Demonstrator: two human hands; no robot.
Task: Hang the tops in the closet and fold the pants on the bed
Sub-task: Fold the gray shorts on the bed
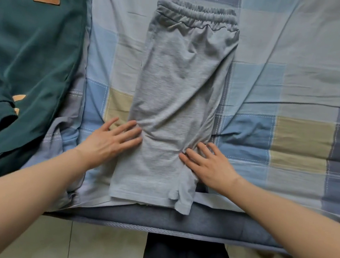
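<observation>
Grey shorts (pixel 177 91) lie folded lengthwise on the bed, elastic waistband at the far end and hem at the near edge. My left hand (pixel 110 141) rests flat, fingers spread, against the shorts' left edge near the lower part. On the right edge, my right hand (pixel 209 165) lies flat with its fingertips on the fabric. Neither hand grips anything. A dark green garment (pixel 32 49) with a brown leather patch lies spread at the left of the bed.
The bed carries a checked blue, grey and beige sheet (pixel 296 90). Its near edge (pixel 175 225) runs across the lower part of the view, with pale floor tiles (pixel 98 248) below. My dark trouser legs show at the bottom centre.
</observation>
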